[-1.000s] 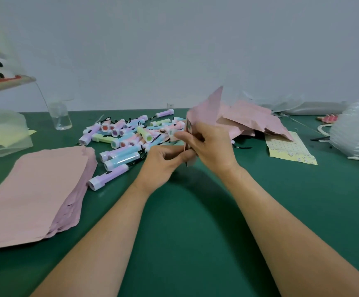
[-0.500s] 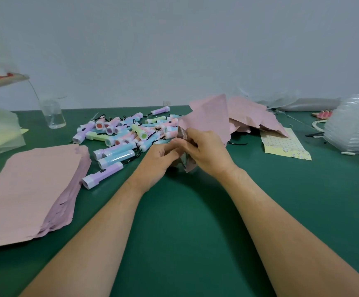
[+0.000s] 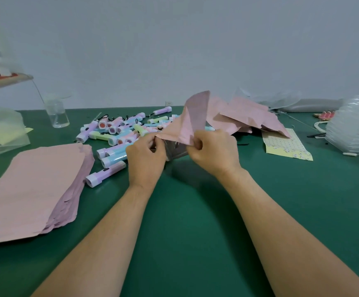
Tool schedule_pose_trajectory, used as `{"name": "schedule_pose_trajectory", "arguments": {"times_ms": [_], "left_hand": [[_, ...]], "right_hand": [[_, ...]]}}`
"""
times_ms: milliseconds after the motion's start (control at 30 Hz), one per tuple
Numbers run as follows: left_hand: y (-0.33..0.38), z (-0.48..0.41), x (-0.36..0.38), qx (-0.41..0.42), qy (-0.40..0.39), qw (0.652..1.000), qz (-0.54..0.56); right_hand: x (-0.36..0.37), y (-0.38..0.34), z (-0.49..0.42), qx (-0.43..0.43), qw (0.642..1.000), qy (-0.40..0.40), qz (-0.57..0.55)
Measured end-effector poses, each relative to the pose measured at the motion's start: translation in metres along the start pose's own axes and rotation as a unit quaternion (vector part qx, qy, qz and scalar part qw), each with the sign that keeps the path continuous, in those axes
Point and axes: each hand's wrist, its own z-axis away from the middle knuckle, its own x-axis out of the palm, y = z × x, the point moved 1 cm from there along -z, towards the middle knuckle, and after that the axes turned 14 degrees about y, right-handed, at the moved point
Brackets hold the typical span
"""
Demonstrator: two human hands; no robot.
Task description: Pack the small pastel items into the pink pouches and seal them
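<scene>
left hand (image 3: 145, 159) pinching pink pouch (image 3: 187, 123) rim | right hand (image 3: 214, 153) pinching same rim | pouch mouth seemingly open

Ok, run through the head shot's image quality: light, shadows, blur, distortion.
Head view: soft even light, no hard glare on the green table; a diffuse shadow lies under the left hand, right hand and the pink pouch they pinch; wide-angle stretch swells the forearms toward the bottom edge; the shelf at far left is smeared, the hands sharp.

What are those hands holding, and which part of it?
One pink pouch. The left hand and right hand both pinch its lower edge, a little apart, and the rest sticks up.
</scene>
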Motion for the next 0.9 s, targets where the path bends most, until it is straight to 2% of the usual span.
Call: {"name": "schedule_pose_trajectory", "arguments": {"times_ms": [67, 167, 233, 300, 367, 433, 500, 567, 633, 700, 800, 900], "left_hand": [[0.008, 0.005, 0.002, 0.024, -0.004, 1.0, 0.018], [0.015, 0.012, 0.007, 0.077, -0.056, 0.995, 0.039], [0.013, 0.012, 0.008, 0.088, -0.066, 0.993, 0.036], [0.01, 0.01, 0.007, 0.085, -0.07, 0.993, 0.038], [0.009, 0.009, 0.005, 0.091, -0.099, 0.991, 0.02], [0.01, 0.006, 0.003, 0.146, -0.14, 0.978, -0.053], [0.009, 0.004, 0.004, 0.186, -0.166, 0.961, -0.115], [0.01, 0.001, 0.005, 0.166, -0.184, 0.961, -0.122], [0.01, 0.001, 0.006, 0.143, -0.175, 0.968, -0.108], [0.011, 0.0, 0.004, 0.106, -0.14, 0.98, -0.097], [0.01, -0.003, 0.003, 0.046, -0.089, 0.989, -0.112], [0.02, 0.006, 0.008, 0.073, -0.113, 0.988, -0.074]], "right_hand": [[-0.001, -0.005, 0.0, 0.078, 0.996, 0.042, 0.019], [0.008, -0.016, 0.004, 0.183, 0.983, -0.02, -0.016], [0.014, -0.018, 0.006, 0.191, 0.981, -0.042, -0.011], [0.014, -0.018, 0.005, 0.158, 0.986, -0.047, -0.013], [0.013, -0.013, 0.004, 0.11, 0.988, -0.095, -0.05], [0.012, -0.009, 0.005, 0.027, 0.985, -0.164, -0.036], [0.013, -0.008, 0.008, -0.054, 0.979, -0.198, 0.012], [0.012, -0.011, 0.01, -0.085, 0.98, -0.178, 0.034], [0.012, -0.014, 0.01, -0.07, 0.987, -0.137, 0.045], [0.011, -0.012, 0.008, 0.01, 0.994, -0.096, 0.049], [0.008, -0.008, 0.004, 0.137, 0.986, -0.057, 0.076], [0.006, -0.02, 0.007, 0.161, 0.985, -0.014, 0.063]]}}
